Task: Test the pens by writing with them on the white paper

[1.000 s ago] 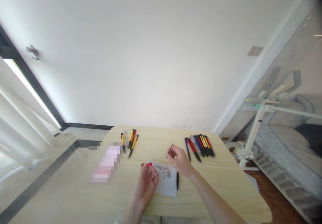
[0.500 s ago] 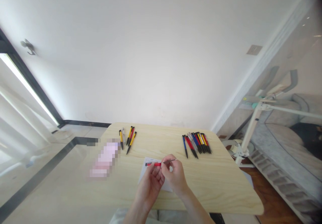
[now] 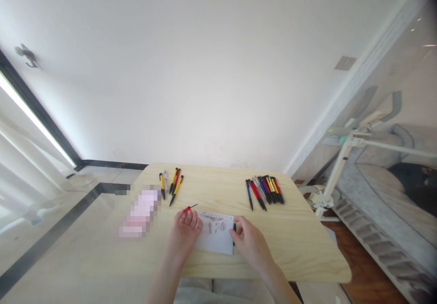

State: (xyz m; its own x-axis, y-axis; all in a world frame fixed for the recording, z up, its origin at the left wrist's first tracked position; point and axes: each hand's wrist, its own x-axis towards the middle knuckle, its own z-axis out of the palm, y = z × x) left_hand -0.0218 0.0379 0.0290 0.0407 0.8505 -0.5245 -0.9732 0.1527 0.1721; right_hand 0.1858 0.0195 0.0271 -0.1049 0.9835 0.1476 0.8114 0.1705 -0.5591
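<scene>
My left hand [image 3: 184,233] is left of the paper, palm up and fingers curled round a red pen barrel [image 3: 186,209]. A thin dark refill [image 3: 194,205] sticks out of the barrel's upper right end. The rest of the barrel is hidden by the fingers. My right hand [image 3: 251,242] is at the paper's right edge, its thumb and fingertips closed on a short black pen part [image 3: 234,234], probably a grip section, partly covered. Between both hands lies a white sheet of paper [image 3: 215,242] with dark scribbles on its upper half.
Several pens [image 3: 262,190] in blue, red, white and yellow lie in a row at the table's back right. A smaller pen group [image 3: 175,181] lies at the back left, near a blurred pink item [image 3: 141,213]. The wooden table [image 3: 300,240] meets a white wall.
My hands have drawn apart. The left carries the red barrel leftwards, with the refill now sticking out of it; the right has let go of the refill and moved to the black part.
</scene>
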